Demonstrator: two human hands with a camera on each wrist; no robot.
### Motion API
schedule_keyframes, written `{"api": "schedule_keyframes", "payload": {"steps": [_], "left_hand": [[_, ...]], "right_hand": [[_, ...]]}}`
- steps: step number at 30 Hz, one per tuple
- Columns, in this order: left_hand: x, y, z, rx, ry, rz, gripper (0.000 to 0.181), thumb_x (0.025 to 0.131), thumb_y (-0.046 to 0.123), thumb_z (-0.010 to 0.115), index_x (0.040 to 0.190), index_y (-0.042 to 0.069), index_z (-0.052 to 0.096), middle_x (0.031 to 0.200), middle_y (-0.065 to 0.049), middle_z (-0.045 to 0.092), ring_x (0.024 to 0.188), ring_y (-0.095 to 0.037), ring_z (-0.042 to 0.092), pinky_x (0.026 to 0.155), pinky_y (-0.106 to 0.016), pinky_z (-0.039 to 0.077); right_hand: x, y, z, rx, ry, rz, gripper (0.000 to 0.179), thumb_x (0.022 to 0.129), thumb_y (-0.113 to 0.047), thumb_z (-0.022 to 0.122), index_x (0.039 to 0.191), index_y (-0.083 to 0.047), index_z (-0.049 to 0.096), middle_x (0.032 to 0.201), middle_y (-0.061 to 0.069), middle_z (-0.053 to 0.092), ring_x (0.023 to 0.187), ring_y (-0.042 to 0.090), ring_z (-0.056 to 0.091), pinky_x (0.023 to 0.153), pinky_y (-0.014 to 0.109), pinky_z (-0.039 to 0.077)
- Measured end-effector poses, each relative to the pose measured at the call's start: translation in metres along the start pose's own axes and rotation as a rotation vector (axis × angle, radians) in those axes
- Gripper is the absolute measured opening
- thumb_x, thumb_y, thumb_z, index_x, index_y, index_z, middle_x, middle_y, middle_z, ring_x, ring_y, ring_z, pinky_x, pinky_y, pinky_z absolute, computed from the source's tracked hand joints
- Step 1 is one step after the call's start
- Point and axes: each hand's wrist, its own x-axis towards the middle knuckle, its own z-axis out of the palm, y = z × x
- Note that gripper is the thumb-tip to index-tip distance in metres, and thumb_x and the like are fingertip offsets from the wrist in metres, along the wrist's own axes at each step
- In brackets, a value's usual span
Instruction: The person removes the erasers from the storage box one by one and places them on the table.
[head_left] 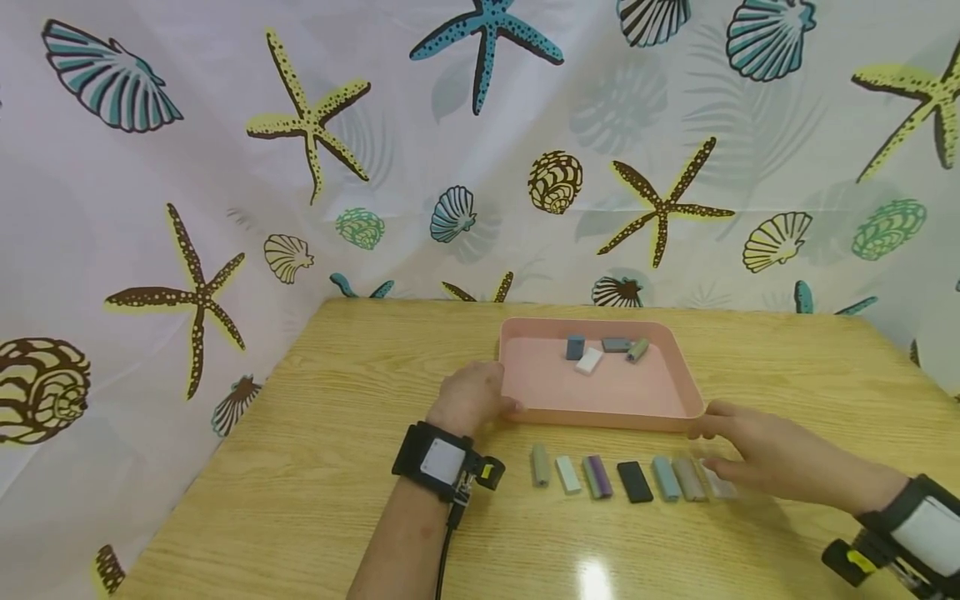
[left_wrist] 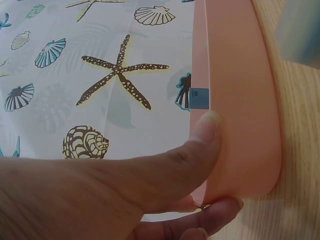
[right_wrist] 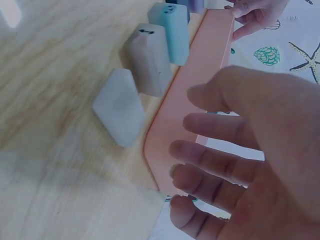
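A shallow pink tray (head_left: 547, 385) sits on the table, holding a few small eraser-like blocks. In the left wrist view, the blue-grey block (left_wrist: 199, 98) in it carries the mark 4B. My left hand (head_left: 472, 396) pinches the tray's front left corner, thumb on the rim and fingers around the outside. By the front right corner, my right hand (head_left: 757, 447) has its fingers loosely spread and grips nothing. Beneath it, partly covered in the head view, lies a white slanted block (right_wrist: 120, 107). Beside that stand a beige block (head_left: 688, 478) and a light blue block (head_left: 665, 478).
The row before the tray continues leftward with a black block (head_left: 635, 482), a purple-and-green block (head_left: 597, 477), a pale block (head_left: 567, 474) and an olive block (head_left: 540, 465). Behind the wooden table (head_left: 360, 392) hangs a shell-and-starfish curtain (head_left: 405, 150).
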Motion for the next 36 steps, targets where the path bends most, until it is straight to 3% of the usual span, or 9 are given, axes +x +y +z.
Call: {"api": "schedule_keyframes", "payload": {"steps": [4, 8, 13, 29, 36], "left_hand": [[0.0, 0.0, 0.0, 0.005, -0.001, -0.003, 0.037, 0.077, 0.036, 0.072, 0.096, 0.008, 0.057, 0.077, -0.003, 0.055, 0.067, -0.018, 0.048, 0.055, -0.03, 0.038], [0.0, 0.0, -0.001, 0.001, -0.006, -0.007, 0.037, 0.076, 0.035, 0.073, 0.096, 0.008, 0.058, 0.076, -0.003, 0.055, 0.067, -0.018, 0.048, 0.056, -0.03, 0.038], [0.001, 0.001, -0.002, 0.001, -0.009, -0.007, 0.036, 0.076, 0.034, 0.074, 0.096, 0.008, 0.058, 0.076, -0.003, 0.055, 0.067, -0.018, 0.048, 0.056, -0.03, 0.038], [0.002, 0.001, -0.001, 0.027, -0.009, -0.015, 0.04, 0.075, 0.037, 0.074, 0.098, 0.008, 0.059, 0.075, -0.003, 0.056, 0.064, -0.017, 0.048, 0.054, -0.029, 0.037], [0.002, 0.001, -0.001, 0.036, -0.012, -0.018, 0.039, 0.076, 0.037, 0.073, 0.097, 0.009, 0.058, 0.078, -0.003, 0.056, 0.065, -0.017, 0.049, 0.055, -0.029, 0.038]], "right_hand": [[0.009, -0.005, -0.003, -0.033, 0.055, -0.033, 0.025, 0.079, -0.017, 0.07, 0.102, -0.017, 0.061, 0.098, -0.004, 0.055, 0.081, 0.007, 0.054, 0.064, 0.026, 0.048], [0.02, -0.009, -0.006, -0.03, 0.095, -0.071, 0.019, 0.079, -0.012, 0.068, 0.097, -0.017, 0.06, 0.092, -0.005, 0.053, 0.07, 0.002, 0.049, 0.056, 0.024, 0.045], [0.035, -0.012, -0.009, -0.053, 0.161, -0.099, 0.017, 0.079, -0.011, 0.068, 0.093, -0.016, 0.06, 0.087, -0.004, 0.052, 0.068, 0.006, 0.051, 0.055, 0.023, 0.044], [0.092, -0.005, -0.009, -0.072, 0.159, -0.016, 0.015, 0.08, -0.013, 0.066, 0.092, -0.008, 0.059, 0.086, 0.005, 0.057, 0.069, 0.012, 0.051, 0.059, 0.029, 0.045], [0.116, -0.006, -0.006, -0.119, 0.222, -0.08, 0.016, 0.078, -0.013, 0.068, 0.09, -0.007, 0.06, 0.089, 0.007, 0.058, 0.079, 0.019, 0.051, 0.066, 0.035, 0.047]]}}
